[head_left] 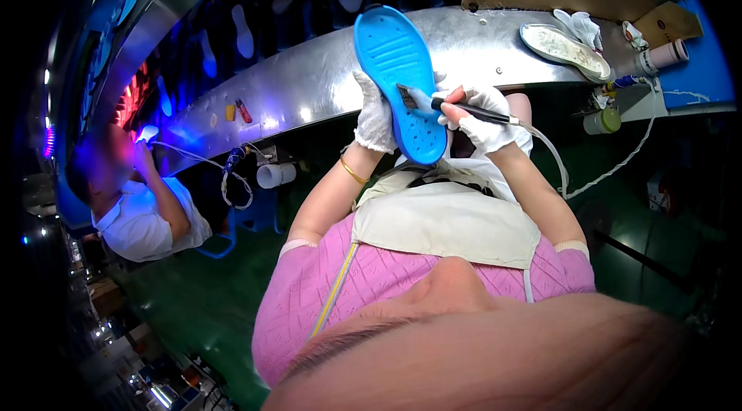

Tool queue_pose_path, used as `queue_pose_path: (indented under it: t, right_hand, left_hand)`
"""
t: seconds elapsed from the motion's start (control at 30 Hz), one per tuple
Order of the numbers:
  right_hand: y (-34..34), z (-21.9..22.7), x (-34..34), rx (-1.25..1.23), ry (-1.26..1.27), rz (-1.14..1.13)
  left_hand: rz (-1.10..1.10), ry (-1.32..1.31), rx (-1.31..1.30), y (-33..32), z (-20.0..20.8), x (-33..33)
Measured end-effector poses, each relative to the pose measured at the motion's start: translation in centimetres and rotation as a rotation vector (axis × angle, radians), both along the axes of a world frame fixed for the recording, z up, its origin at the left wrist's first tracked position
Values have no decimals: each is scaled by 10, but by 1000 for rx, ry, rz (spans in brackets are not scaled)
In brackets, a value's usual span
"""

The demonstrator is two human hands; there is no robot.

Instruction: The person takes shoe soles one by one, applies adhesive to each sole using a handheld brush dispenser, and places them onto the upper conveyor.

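My gloved left hand grips the blue shoe sole along its left edge, holding it aslant, its far end overlapping the metal bench in view. My gloved right hand, elbow bent outward, pinches the black-handled brush pen-like, bristles over the sole's middle.
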State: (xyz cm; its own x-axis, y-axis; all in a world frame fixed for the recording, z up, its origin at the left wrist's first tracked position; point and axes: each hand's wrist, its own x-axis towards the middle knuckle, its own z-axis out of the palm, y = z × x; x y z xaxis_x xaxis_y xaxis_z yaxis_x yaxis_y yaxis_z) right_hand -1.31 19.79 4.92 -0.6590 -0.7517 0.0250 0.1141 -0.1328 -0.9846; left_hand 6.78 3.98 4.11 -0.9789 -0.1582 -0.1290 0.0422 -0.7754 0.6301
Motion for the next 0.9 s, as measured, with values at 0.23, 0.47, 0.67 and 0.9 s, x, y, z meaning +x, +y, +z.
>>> queue_pose_path:
  t: [0.23,0.47,0.67,0.9]
  right_hand:
    - [-13,29,13,-72,153,94]
    - [-20,22,23,-209,323,-4]
    - [-15,17,11,-198,-273,-57]
    - [-16,13,3,-96,-387,137]
  left_hand:
    - [63,297,258,-29,-10,-21]
    - [-19,650,298,-45,5,-43]
    - [-51,734,274,-52,5,-44]
    - [-121,753,83,-62,11,-46]
